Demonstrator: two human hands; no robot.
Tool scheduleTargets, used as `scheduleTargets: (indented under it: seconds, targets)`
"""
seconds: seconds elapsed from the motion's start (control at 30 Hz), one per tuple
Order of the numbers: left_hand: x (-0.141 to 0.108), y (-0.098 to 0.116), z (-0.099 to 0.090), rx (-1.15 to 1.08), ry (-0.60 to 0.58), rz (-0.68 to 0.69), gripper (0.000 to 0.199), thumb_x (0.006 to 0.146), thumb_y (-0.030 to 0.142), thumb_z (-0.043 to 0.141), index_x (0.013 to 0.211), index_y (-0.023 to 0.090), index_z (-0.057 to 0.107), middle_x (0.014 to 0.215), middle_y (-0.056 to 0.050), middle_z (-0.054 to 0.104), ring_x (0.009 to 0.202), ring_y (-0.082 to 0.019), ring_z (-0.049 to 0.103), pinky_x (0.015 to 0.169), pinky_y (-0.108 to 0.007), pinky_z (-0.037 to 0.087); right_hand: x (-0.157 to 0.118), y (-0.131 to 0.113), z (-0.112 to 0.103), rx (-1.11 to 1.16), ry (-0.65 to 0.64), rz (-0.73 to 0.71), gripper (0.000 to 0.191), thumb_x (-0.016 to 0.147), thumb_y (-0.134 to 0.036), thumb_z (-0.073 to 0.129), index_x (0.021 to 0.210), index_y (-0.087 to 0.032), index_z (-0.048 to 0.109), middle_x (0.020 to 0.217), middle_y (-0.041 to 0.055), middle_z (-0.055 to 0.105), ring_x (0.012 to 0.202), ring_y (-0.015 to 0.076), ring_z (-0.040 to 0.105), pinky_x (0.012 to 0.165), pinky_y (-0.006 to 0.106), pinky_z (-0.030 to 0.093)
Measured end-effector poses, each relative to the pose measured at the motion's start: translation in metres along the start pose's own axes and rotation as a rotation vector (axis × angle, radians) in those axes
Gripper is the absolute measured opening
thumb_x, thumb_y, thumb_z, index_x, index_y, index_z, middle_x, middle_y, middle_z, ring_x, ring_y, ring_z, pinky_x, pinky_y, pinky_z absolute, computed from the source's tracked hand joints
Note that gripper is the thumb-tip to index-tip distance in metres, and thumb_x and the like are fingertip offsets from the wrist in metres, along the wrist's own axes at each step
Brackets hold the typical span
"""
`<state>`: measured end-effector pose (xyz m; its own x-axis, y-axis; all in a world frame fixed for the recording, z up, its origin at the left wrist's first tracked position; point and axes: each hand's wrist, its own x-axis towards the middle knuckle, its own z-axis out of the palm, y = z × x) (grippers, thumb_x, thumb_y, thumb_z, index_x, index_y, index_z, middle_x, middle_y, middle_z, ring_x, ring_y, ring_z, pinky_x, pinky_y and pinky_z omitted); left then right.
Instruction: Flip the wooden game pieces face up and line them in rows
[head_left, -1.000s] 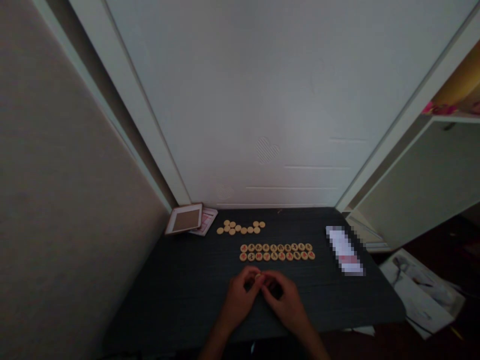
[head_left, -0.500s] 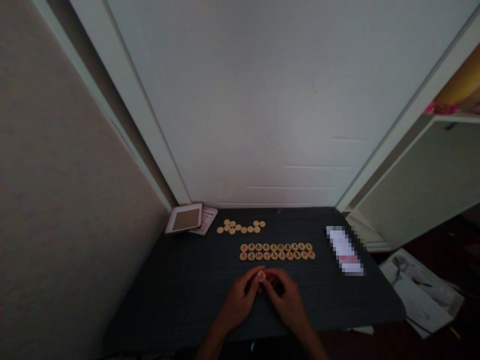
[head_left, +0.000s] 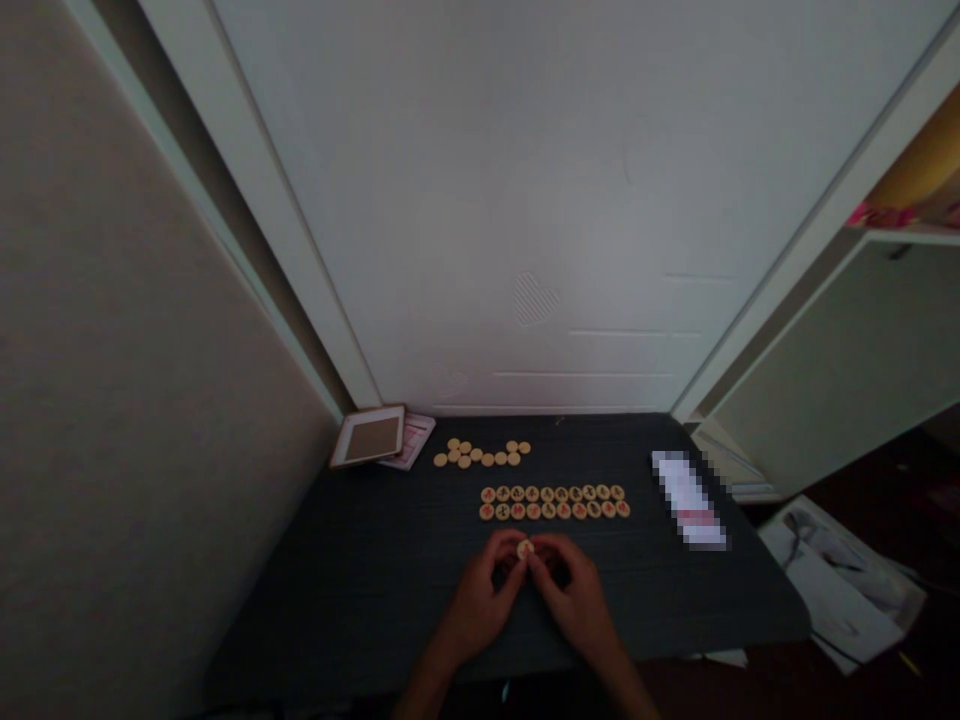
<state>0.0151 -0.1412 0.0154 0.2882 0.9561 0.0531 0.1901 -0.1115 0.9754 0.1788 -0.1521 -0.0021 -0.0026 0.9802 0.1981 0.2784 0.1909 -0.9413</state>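
Between the thumbs and fingertips of both hands is a round wooden Chinese chess piece [head_left: 525, 550] with a red mark on its face. My left hand [head_left: 484, 590] pinches it from the left, and my right hand [head_left: 571, 595] grips it from the right. Just beyond my fingers, two neat rows of Chinese chess pieces [head_left: 548, 511] lie face up on the dark table [head_left: 360, 590], marked in red or black. Farther back, a loose group of plain-topped pieces [head_left: 476, 455] shows no characters.
A framed tray-like object [head_left: 373, 438] rests over a pink-and-white item [head_left: 416, 438] at the table's back left. At the right lies a pixelated white item [head_left: 688, 500]. A white panel [head_left: 525, 200] rises behind the table, and a white box [head_left: 844, 585] stands lower right.
The held piece has shifted slightly upward and its face has turned a little between my fingers. The rows and the loose group have not moved.
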Motion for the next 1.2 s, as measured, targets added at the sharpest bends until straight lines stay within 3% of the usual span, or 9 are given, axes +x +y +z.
scheduleTargets:
  seconds: [0.3,0.63,1.03,1.2]
  targets:
    - [-0.001,-0.004,0.001,0.073,-0.037,-0.008,0.025,0.093,0.034,0.061,0.116,0.027,0.067,0.110,-0.004,0.077,0.099,-0.022,0.072,0.092,-0.031,0.055,-0.001,0.012,0.001,-0.057,0.079,0.075,0.026,0.090,-0.046,0.066,0.086,-0.021,0.069,0.076,0.0020,0.071,0.071,0.0183,0.068,0.067,0.026,0.051]
    - [0.002,-0.002,0.002,0.055,0.029,-0.021,0.029,0.095,0.041,0.058,0.119,0.026,0.067,0.109,-0.006,0.078,0.098,-0.023,0.073,0.091,-0.032,0.056,0.000,0.008,-0.001,0.005,0.037,0.006,0.028,0.094,-0.047,0.061,0.101,-0.021,0.071,0.095,0.0063,0.076,0.084,0.0208,0.071,0.078,0.029,0.056]
    - [0.004,-0.002,0.001,-0.003,0.063,-0.009,0.026,0.093,0.041,0.061,0.112,0.025,0.068,0.107,-0.006,0.078,0.099,-0.023,0.074,0.092,-0.034,0.057,-0.001,0.004,0.000,0.024,-0.007,-0.029,0.024,0.093,-0.040,0.063,0.108,-0.023,0.070,0.095,0.0053,0.075,0.082,0.0198,0.070,0.077,0.029,0.056]
    - [0.006,-0.005,0.001,0.021,0.069,-0.029,0.021,0.095,0.041,0.059,0.103,0.024,0.067,0.093,-0.003,0.079,0.088,-0.021,0.075,0.083,-0.029,0.058,-0.003,0.004,0.001,-0.034,-0.040,-0.082,0.020,0.094,-0.036,0.062,0.106,-0.024,0.071,0.091,0.0038,0.073,0.080,0.0182,0.068,0.075,0.027,0.054]
